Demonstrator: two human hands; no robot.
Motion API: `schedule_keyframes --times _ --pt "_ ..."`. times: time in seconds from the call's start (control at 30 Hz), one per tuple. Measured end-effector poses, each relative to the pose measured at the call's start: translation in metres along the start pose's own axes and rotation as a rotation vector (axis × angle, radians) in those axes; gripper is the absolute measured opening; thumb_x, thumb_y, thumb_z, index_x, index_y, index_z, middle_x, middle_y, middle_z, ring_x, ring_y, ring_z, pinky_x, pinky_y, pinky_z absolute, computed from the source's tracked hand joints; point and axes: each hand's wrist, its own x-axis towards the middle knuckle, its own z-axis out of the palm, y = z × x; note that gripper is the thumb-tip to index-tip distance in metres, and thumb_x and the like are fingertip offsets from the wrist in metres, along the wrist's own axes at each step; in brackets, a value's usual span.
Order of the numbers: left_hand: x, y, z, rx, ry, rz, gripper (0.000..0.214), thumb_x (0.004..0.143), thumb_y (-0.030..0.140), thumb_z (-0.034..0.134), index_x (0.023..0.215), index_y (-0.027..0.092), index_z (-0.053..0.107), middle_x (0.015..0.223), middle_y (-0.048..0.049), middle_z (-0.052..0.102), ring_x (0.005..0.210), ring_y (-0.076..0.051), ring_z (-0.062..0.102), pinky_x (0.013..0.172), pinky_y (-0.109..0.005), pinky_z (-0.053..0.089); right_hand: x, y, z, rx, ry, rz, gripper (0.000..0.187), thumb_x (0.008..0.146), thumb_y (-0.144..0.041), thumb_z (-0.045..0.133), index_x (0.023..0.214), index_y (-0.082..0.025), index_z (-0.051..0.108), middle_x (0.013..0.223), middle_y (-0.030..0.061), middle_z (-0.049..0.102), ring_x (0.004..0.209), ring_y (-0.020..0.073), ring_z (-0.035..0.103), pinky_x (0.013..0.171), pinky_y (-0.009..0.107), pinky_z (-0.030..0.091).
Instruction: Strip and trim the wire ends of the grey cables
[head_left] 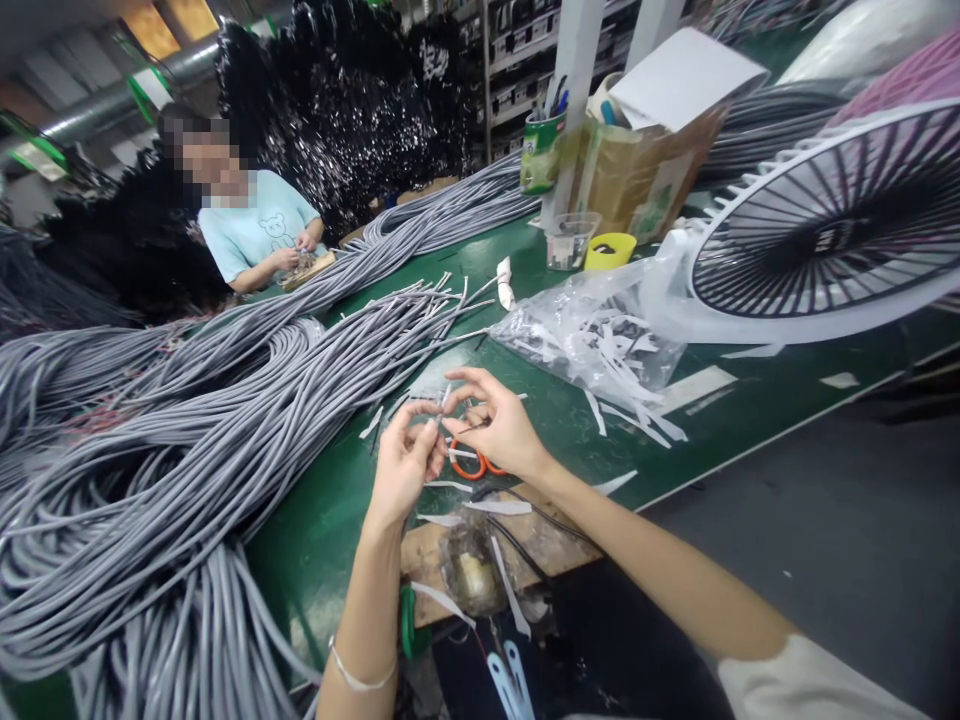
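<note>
Over the green table, my left hand [409, 455] and my right hand [499, 425] meet at the fingertips. Both are closed in a pinch around a small, thin greyish piece [442, 412], too small to name. A thin dark strand shows by my right fingers. Just below the hands lie orange-handled scissors [466, 466], partly covered by my right hand. White strips [499, 508] are scattered around. Left of my hands stretches a large bundle of grey cables [247, 430], its cut ends pointing toward the table's middle.
A plastic bag of white strips [600, 345] and a white fan [825, 235] stand right. Behind are a cardboard box [637, 175], a green pen can [541, 155] and yellow tape roll [610, 252]. A soldering-like tray [472, 575] sits near me. A co-worker [259, 225] sits across.
</note>
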Motion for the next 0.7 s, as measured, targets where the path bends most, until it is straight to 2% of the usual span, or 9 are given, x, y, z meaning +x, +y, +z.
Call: schedule_keyframes --times 0.2,0.37,0.5,0.7 --pt "-0.0002 -0.0005 0.0004 0.011 -0.006 0.001 0.033 0.073 0.043 0.064 0.088 0.017 0.052 0.05 0.0062 0.049 0.035 -0.003 0.036 0.033 -0.012 0.023 -0.0014 0.0013 0.003 -0.089 0.019 -0.041 0.04 0.065 -0.016 0.055 0.105 -0.018 0.049 0.071 -0.0035 0.057 0.037 0.001 0.029 0.037 0.015 0.023" --pt "-0.0004 0.0002 0.0004 0.011 -0.007 -0.003 0.033 0.072 0.043 0.064 0.088 0.017 0.052 0.05 0.006 0.05 0.035 -0.003 0.036 0.033 -0.012 0.024 0.0007 0.0003 0.0004 0.0 -0.003 0.02 0.04 0.064 -0.018 0.056 0.103 -0.018 0.048 0.07 -0.0042 0.055 0.037 0.0006 0.03 0.036 0.015 0.022" --pt "-0.0007 0.0017 0.0008 0.021 0.004 -0.002 0.033 0.072 0.043 0.064 0.088 0.017 0.052 0.051 0.0055 0.051 0.035 -0.003 0.036 0.033 -0.012 0.025 0.0027 0.0011 -0.0025 0.091 0.014 0.09 0.04 0.063 -0.02 0.059 0.101 -0.019 0.048 0.07 -0.0044 0.053 0.039 0.0021 0.036 0.038 0.016 0.028" --pt "-0.0005 -0.0009 0.0016 0.126 0.009 0.037 0.03 0.077 0.041 0.059 0.09 0.016 0.051 0.049 0.006 0.049 0.036 -0.004 0.037 0.035 -0.013 0.028 0.004 0.0009 -0.0029 0.156 0.03 0.113 0.039 0.062 -0.021 0.061 0.099 -0.019 0.048 0.069 -0.0054 0.052 0.042 0.0029 0.042 0.041 0.017 0.033"
